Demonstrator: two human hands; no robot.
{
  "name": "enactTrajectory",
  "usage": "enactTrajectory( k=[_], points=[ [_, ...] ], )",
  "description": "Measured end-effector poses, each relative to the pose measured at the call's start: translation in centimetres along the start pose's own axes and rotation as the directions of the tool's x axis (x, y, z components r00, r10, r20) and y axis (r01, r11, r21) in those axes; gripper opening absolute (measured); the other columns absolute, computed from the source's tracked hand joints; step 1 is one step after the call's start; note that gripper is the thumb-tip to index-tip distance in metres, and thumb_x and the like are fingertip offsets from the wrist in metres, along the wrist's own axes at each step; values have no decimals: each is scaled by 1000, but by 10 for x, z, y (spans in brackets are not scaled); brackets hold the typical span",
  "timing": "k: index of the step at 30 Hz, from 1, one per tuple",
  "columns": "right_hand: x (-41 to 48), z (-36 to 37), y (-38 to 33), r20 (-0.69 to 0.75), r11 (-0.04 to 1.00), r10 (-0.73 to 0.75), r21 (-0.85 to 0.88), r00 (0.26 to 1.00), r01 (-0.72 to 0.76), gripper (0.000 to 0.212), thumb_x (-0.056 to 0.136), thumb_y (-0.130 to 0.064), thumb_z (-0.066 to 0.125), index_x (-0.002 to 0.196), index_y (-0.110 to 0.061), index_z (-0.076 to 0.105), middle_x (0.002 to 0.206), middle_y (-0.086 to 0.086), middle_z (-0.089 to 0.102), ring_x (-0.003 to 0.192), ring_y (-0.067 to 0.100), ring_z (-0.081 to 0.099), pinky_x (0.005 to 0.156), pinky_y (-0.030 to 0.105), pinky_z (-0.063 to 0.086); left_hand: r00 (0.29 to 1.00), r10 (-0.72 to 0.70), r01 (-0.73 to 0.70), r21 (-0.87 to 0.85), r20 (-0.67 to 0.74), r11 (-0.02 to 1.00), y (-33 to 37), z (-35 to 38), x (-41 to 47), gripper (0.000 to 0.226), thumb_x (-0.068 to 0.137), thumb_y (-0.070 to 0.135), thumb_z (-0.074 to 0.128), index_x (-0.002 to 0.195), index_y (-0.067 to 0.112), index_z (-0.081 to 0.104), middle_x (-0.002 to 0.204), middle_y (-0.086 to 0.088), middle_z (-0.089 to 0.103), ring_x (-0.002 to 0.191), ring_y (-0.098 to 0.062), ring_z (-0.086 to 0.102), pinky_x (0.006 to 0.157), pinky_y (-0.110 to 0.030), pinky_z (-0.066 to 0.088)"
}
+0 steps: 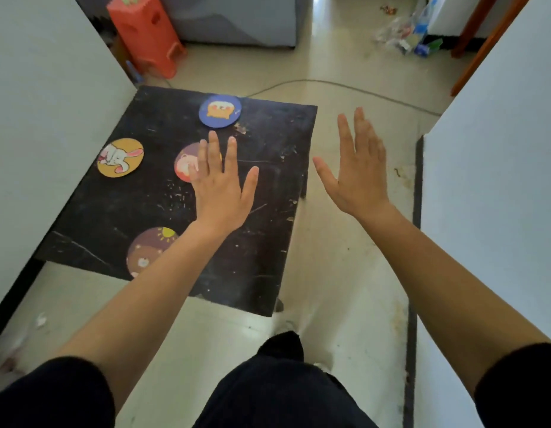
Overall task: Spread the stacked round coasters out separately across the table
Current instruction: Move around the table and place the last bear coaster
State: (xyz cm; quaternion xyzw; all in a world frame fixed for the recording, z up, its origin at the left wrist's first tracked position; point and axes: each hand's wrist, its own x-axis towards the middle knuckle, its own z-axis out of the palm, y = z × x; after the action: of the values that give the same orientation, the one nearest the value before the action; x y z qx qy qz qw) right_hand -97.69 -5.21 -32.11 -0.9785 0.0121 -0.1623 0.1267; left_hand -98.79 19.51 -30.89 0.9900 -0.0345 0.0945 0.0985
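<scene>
Several round cartoon coasters lie apart on a small black table (261, 168). A blue coaster (219, 111) sits near the far edge, a yellow rabbit coaster (120, 157) at the left, and a brown bear coaster (147, 250) near the front edge, partly hidden by my left forearm. My left hand (222, 183) is flat with fingers spread over a pink coaster (183, 163), covering its right half. My right hand (357, 168) hovers open beyond the table's right edge, above the floor, holding nothing.
An orange plastic stool (146, 34) stands beyond the table at the back left. White panels rise on the left (42, 125) and right (496, 168). A cable (345, 86) runs across the pale floor, and plastic litter (403, 34) lies at the back right.
</scene>
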Motion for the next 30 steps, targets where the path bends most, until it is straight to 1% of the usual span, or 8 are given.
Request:
enactTrajectory(
  k=[4,8,14,21,23,26,28,30],
  points=[
    [33,15,9,46,997,-64,41,997,62,81,94,-67,34,157,-24,9,166,11,6,151,33,12,117,43,5,992,-122,121,-27,-38,992,5,18,18,69,97,60,20,153,19,19,164,-14,10,150,-33,7,115,-59,14],
    [74,36,17,56,981,-195,8,979,195,79,94,-66,35,156,-22,12,164,13,12,149,34,19,116,45,9,973,-226,221,-88,-44,971,13,47,44,69,98,58,23,153,17,19,163,-15,10,149,-35,7,116,-58,12],
    [172,67,40,174,960,-266,-38,948,276,79,95,-63,36,155,-18,13,164,16,12,149,36,18,119,51,15,925,-363,375,-123,110,919,13,89,128,72,97,60,19,155,18,11,164,-13,1,150,-31,-1,117,-58,6],
    [265,106,-12,342,915,-388,32,856,402,78,95,-57,41,156,-15,15,163,19,13,148,38,20,117,51,21,838,-530,542,-89,133,835,-40,92,157,71,97,58,23,154,16,17,163,-17,8,149,-36,8,116,-59,14],
    [281,121,-36,387,881,-458,76,800,467,77,96,-55,43,156,-15,16,163,19,12,148,38,20,117,50,23,771,-620,636,-124,148,761,-55,93,153,70,97,56,29,154,16,17,163,-18,8,148,-36,9,115,-58,15],
    [305,148,-76,475,848,-514,153,714,508,76,97,-52,45,156,-14,15,163,19,15,147,38,20,117,51,26,607,-772,792,-218,188,570,-74,99,146,70,97,51,37,154,14,17,163,-18,7,147,-37,10,114,-56,18],
    [317,169,-104,510,839,-535,229,673,494,75,96,-49,49,155,-12,18,159,19,23,143,40,27,112,52,31,512,-828,851,-269,229,452,-87,106,143,72,97,50,40,154,13,16,163,-19,7,147,-38,11,114,-54,19],
    [323,193,-129,551,833,-550,307,628,461,73,96,-44,53,153,-13,21,151,18,36,133,41,40,101,51,40,414,-864,893,-310,285,325,-99,117,143,75,96,48,44,154,12,14,163,-19,7,147,-40,12,115,-51,17]
  ],
)
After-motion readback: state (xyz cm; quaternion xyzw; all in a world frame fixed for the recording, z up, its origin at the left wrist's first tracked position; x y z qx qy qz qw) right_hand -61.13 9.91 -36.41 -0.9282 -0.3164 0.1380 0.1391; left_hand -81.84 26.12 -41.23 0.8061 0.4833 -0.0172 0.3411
